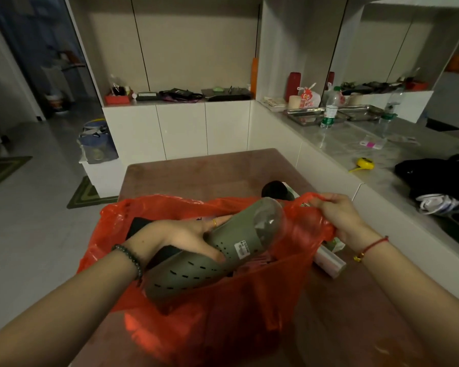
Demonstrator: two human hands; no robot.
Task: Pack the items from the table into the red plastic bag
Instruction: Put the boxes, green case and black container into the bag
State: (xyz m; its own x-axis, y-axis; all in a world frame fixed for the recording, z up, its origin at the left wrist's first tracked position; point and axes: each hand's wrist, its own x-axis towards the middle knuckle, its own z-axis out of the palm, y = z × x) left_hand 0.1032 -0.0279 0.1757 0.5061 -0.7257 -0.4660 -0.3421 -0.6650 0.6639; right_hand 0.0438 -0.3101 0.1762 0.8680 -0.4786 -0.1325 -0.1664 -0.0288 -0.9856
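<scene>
Fingers (212, 254) of the left hand (180, 239) grip an olive clog (210, 255) over the red plastic bag (223, 308); right hand (337, 215) pinches its rim.

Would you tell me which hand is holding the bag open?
The right hand, pinching the red plastic bag at its rim; the left hand instead grips the olive-green shoe.

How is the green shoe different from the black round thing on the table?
The green shoe is olive, long and dotted with holes; the black round thing is dark and rounded. The shoe is held by the left hand over the red bag; the black thing lies on the table beyond it, partly hidden. Neither is fully inside the bag.
</scene>
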